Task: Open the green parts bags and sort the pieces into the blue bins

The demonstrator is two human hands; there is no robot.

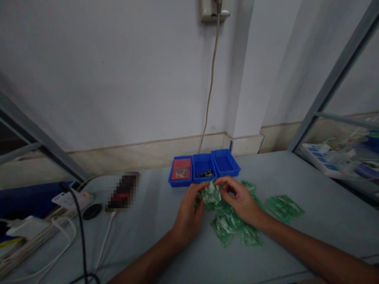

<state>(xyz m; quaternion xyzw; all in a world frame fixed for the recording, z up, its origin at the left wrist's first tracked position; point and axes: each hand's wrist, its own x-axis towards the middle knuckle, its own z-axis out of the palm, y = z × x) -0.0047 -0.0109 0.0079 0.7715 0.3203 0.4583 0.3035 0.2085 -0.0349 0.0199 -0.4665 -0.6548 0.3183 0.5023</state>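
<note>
Both of my hands meet over a small green plastic bag (pixel 212 195) just in front of three blue bins. My left hand (pixel 188 213) grips its left side with curled fingers. My right hand (pixel 239 198) pinches its right top edge. Several more green bags (pixel 227 225) lie on the grey table under and beside my right wrist, and one lies apart to the right (pixel 284 207). The left bin (pixel 181 170) has a red lining and a few parts, the middle bin (pixel 204 167) holds small dark parts, and the right bin (pixel 226 162) looks bare.
A power strip (pixel 72 198) with white and black cables lies at the left, next to a dark blurred object (pixel 122 191). A cord (pixel 211 83) hangs down the wall from a socket. A metal frame and a cluttered neighbouring bench (pixel 340 157) stand at the right.
</note>
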